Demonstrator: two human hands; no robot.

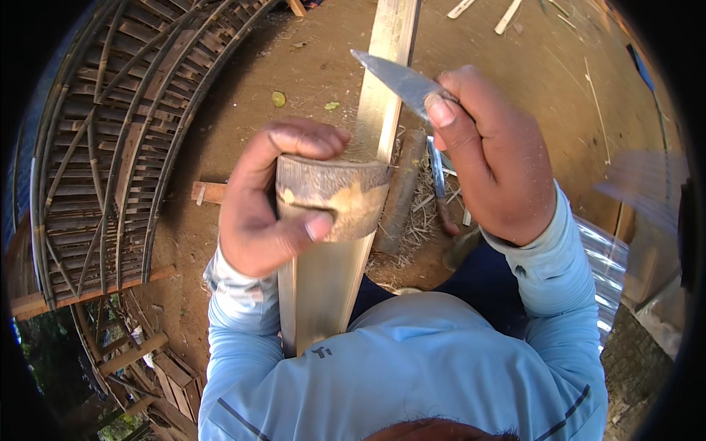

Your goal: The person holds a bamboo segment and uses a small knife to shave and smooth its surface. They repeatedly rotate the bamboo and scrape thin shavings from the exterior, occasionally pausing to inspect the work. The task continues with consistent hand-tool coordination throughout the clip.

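Observation:
My left hand (268, 198) is closed round a short, curved piece of bamboo (338, 192) with mottled brown and yellow skin. Its thumb presses the near face while the fingers wrap the far edge. Under that piece runs a long pale split-bamboo strip (379, 110), from the far ground to my lap; whether the two are joined I cannot tell. Up and to the right, my right hand (493, 154) grips a knife, its grey blade (397, 77) pointing up and left, apart from the bamboo. The knife's handle is hidden in my fist.
A slatted bamboo frame (140, 95) fills the left side. Between my knees and beyond lie a round length of bamboo (403, 191), a second blade (437, 173) and pale shavings (421, 209). Corrugated metal sheeting (603, 268) stands at the right; loose strips (507, 16) lie far off.

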